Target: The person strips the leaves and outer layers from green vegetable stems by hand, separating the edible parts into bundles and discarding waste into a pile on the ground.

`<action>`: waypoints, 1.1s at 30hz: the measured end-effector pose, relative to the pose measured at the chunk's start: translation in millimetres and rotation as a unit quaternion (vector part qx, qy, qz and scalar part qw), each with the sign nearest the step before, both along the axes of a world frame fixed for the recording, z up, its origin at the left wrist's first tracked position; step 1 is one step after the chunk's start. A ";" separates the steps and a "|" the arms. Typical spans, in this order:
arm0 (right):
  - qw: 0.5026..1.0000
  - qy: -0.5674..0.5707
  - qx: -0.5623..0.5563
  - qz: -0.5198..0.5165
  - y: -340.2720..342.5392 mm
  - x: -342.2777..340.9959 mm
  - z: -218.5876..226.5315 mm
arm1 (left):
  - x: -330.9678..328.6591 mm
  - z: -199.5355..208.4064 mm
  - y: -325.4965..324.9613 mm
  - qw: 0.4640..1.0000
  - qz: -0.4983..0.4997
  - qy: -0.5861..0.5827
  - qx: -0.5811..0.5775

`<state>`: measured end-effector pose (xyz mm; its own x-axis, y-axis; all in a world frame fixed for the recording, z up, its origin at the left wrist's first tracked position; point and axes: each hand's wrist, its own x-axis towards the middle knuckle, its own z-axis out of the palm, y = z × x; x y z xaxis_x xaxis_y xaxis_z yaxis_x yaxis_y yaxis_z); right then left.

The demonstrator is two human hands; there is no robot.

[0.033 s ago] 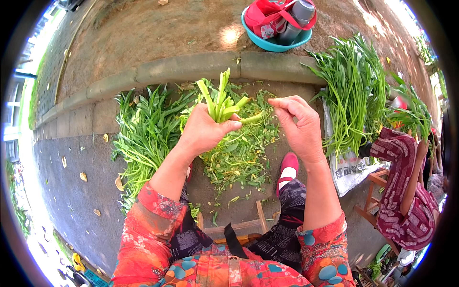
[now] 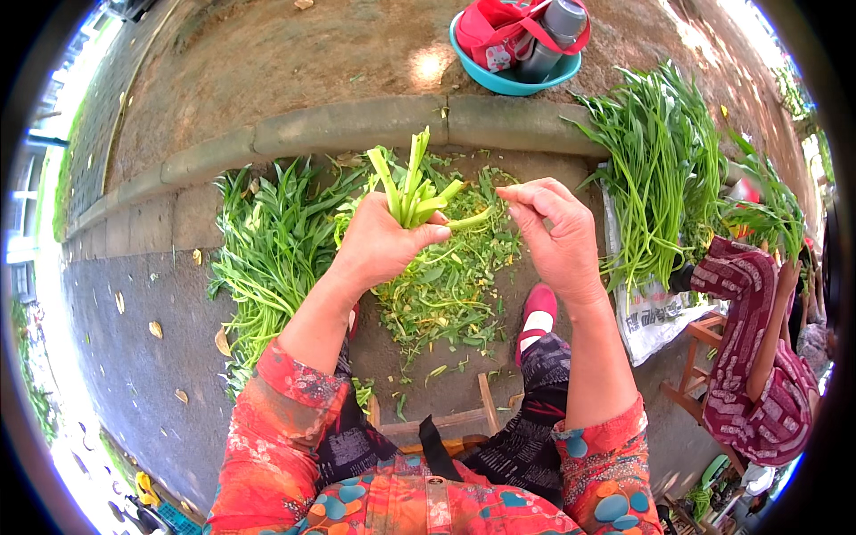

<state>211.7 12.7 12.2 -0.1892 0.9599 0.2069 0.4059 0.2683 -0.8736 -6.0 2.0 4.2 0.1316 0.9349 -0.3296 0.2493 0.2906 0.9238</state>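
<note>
My left hand [image 2: 382, 245] is closed round a bunch of leafy-green stalks [image 2: 412, 192], their pale cut ends fanning upward and one bending out to the right. To the right and apart from it, my right hand [image 2: 562, 234] is pinched, thumb against fingers; whatever may be between the fingertips is too small to make out. Below both hands, a heap of torn leaves and stem bits [image 2: 446, 290] covers the ground. At the left lies a pile of long-stemmed leafy greens [image 2: 267, 241], partly behind my left forearm.
A stone kerb [image 2: 357, 123] runs across the far side. Beyond it stands a turquoise basin [image 2: 508, 86] with a red bag and a grey flask. More long greens [image 2: 660, 169] lie at right on a white sack [image 2: 655, 325], beside a seated person in maroon patterned clothes [image 2: 749, 357].
My right hand has shifted very slightly to the left. My left hand and the stalks look the same.
</note>
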 end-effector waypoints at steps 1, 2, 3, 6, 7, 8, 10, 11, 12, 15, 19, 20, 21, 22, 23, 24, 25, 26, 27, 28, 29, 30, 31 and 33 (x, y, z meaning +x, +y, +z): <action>1.000 -0.009 0.007 0.006 -1.1 -1.3 -0.4 | 0.0 -1.2 -0.1 1.000 0.000 -0.003 -0.003; 1.000 -0.018 0.015 0.013 -2.2 -2.9 -0.8 | -0.3 -1.6 -0.5 1.000 -0.006 -0.003 -0.003; 0.999 -0.027 0.023 0.019 -2.6 -3.5 -1.1 | 0.1 -0.3 -0.2 1.000 -0.013 -0.003 -0.003; 0.996 -0.072 0.047 0.029 -3.1 -2.7 -1.6 | 0.7 0.5 0.9 0.999 -0.029 0.026 -0.006; 0.994 -0.081 0.062 0.035 -3.0 -2.8 -3.4 | 1.2 0.7 1.9 0.999 -0.034 0.040 -0.007; 0.992 -0.090 0.077 0.041 -3.4 -4.8 -7.5 | -1.0 1.0 0.8 0.998 -0.035 0.058 -0.006; 0.986 -0.119 0.105 0.045 -3.1 -3.2 -8.1 | -1.2 -0.2 0.1 0.996 -0.048 0.075 0.006; 0.983 -0.129 0.117 0.052 -3.1 -4.2 -9.2 | -3.4 -3.9 -0.8 0.997 -0.049 0.051 0.039; 0.974 -0.162 0.146 0.062 -1.9 -1.8 -9.3 | -2.3 -1.3 -0.5 0.996 -0.049 0.062 0.039; 0.960 -0.193 0.188 0.074 -1.4 0.4 -13.0 | -1.8 -3.0 0.3 0.998 -0.035 0.042 0.009; 0.955 -0.240 0.141 0.104 -8.2 -4.4 -12.7 | -10.6 -5.4 -0.4 0.994 -0.060 0.086 -0.005; 0.954 -0.245 0.138 0.107 -10.5 -3.5 -14.5 | -9.5 -3.8 0.9 0.991 -0.075 0.108 -0.008; 0.954 -0.242 0.138 0.113 -11.6 -6.9 -17.9 | -12.4 -0.5 1.3 0.987 -0.086 0.136 -0.012; 0.954 -0.240 0.137 0.119 -12.2 -9.4 -19.6 | -13.9 0.0 1.7 0.987 -0.084 0.138 -0.016; 0.956 -0.238 0.133 0.110 -13.6 -9.8 -21.3 | -12.7 -0.7 3.5 0.986 -0.088 0.139 -0.021; 0.958 -0.236 0.128 0.101 -14.7 -9.4 -22.6 | -11.2 -0.4 5.6 0.986 -0.091 0.139 -0.026; 0.960 -0.231 0.125 0.095 -15.6 -11.0 -22.5 | -11.8 0.9 6.0 0.985 -0.091 0.143 -0.031; 0.961 -0.232 0.127 0.084 -16.0 -11.8 -21.6 | -11.9 0.2 6.3 0.988 -0.084 0.127 -0.030; 0.962 -0.229 0.125 0.078 -15.6 -12.5 -21.0 | -11.4 0.6 7.6 0.989 -0.084 0.121 -0.028; 0.964 -0.227 0.122 0.072 -15.0 -13.3 -19.7 | -10.7 2.0 9.0 0.989 -0.085 0.115 -0.026; 0.965 -0.224 0.119 0.066 -14.9 -14.0 -18.8 | -8.9 3.8 9.9 0.990 -0.087 0.108 -0.025; 0.971 -0.194 0.133 0.044 -13.8 -15.6 -18.5 | -6.4 7.7 11.6 0.992 -0.072 0.095 -0.030; 0.977 -0.173 0.120 0.024 -12.7 -17.2 -17.3 | -4.0 8.1 12.7 0.995 -0.063 0.078 -0.019; 0.986 -0.134 0.096 -0.018 -9.7 -18.4 -14.8 | 0.8 8.2 16.3 0.998 -0.049 0.043 0.004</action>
<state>193.3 3.0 -2.6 -0.2282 0.9149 0.3329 0.6269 0.3997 -0.6688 -5.1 18.3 12.4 0.1940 0.9213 -0.3370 0.3550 0.2543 0.8996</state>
